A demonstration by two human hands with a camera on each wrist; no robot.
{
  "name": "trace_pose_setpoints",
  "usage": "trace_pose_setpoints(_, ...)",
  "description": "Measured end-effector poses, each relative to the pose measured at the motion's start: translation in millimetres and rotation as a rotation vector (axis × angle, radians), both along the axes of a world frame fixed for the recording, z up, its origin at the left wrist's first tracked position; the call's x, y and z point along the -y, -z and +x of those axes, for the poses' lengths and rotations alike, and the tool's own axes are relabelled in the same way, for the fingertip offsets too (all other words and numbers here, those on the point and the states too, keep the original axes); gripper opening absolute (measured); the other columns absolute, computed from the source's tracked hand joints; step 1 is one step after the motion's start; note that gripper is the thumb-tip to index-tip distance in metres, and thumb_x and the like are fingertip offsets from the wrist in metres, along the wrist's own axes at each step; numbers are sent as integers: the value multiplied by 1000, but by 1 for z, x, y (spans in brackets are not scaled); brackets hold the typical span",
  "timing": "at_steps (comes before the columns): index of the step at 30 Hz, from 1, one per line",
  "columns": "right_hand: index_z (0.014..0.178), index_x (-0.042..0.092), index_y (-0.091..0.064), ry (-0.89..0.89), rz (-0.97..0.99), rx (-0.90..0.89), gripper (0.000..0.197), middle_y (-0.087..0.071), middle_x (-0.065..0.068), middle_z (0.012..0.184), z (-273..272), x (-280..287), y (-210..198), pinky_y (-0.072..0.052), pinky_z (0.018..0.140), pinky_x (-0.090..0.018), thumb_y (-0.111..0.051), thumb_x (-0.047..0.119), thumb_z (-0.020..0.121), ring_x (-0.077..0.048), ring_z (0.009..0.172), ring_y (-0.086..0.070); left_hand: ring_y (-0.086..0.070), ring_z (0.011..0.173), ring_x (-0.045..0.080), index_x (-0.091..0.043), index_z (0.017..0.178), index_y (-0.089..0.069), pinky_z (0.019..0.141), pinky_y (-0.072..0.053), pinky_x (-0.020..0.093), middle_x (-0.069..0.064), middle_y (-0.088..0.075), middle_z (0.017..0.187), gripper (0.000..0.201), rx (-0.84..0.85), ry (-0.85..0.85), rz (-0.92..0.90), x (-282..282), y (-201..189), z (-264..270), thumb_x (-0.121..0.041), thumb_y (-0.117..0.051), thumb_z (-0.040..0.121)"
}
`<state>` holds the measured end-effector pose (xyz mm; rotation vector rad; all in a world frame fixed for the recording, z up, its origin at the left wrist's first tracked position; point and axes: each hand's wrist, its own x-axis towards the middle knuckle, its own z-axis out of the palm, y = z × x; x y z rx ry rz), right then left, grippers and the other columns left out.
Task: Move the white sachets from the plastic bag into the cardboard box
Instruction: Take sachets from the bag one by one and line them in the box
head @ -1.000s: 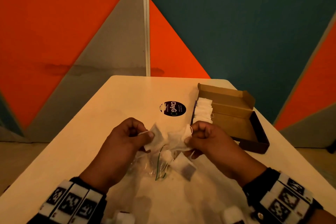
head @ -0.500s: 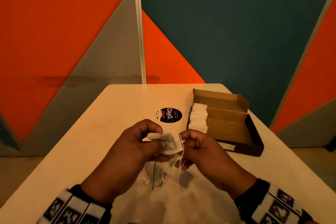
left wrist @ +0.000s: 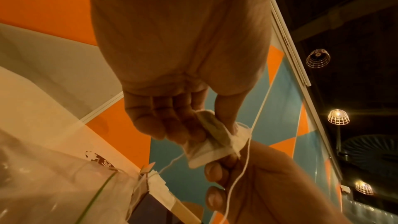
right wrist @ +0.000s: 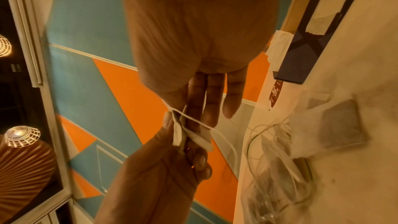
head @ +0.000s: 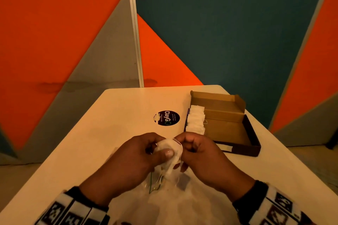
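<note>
White paper sachets (head: pixel 169 151), small flat squares with thin strings, sit bunched between my two hands above the clear crinkled plastic bag (head: pixel 161 182), which lies on the pale table (head: pixel 109 115) with more sachets inside. My left hand (head: pixel 135 157) pinches the bunch between thumb and curled fingers. My right hand (head: pixel 199 150) has its fingers curled on the strings beside it. Farther off to the right, the open brown cardboard box (head: pixel 226 128) holds a row of sachets along its left wall.
</note>
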<state>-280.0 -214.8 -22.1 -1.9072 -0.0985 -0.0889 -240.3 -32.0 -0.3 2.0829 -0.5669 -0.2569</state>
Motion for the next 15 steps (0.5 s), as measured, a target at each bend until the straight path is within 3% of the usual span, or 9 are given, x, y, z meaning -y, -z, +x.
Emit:
trace_pose_setpoints(4,96,29,-69,-25,-14,16,15,-76,4,85,0,2,0,-58,65,-25,-59,18,96,-9,70,-69,-69,81,9,-32,91,-72,77,-55,30,-12,-71,96,25,30,-19,55,-5,-5,7,-38,-86,71)
trace_pose_setpoints(6,98,26,-70,-19,24,19,12,-76,1,85,0,2,1,-59,65,-27,-60,19,96,-16,73,-71,-71,82,13,-27,90,-71,81,-58,38,-8,-73,99,26,27,18,47,-7,-8,11,-29,-88,70)
trace_pose_setpoints(9,96,18,-70,31,138,31,8,-75,-7,84,0,2,2,-58,65,-35,-62,18,94,-27,72,-70,-73,85,21,-18,86,-69,85,-57,49,3,-76,91,20,32,97,52,-7,-11,14,-17,-86,74)
trace_pose_setpoints(12,95,11,-69,86,239,27,8,-75,-9,84,1,5,1,-56,64,-39,-62,12,94,-23,67,-68,-73,84,12,-21,88,-71,86,-58,41,-4,-78,90,17,59,110,92,-8,-10,15,-15,-83,77)
trace_pose_setpoints(15,95,8,-69,128,271,7,9,-77,-6,86,0,14,-1,-55,62,-36,-60,11,95,-21,66,-68,-72,84,5,-24,89,-74,83,-57,30,-11,-77,90,14,76,119,127,-10,-11,14,-14,-80,81)
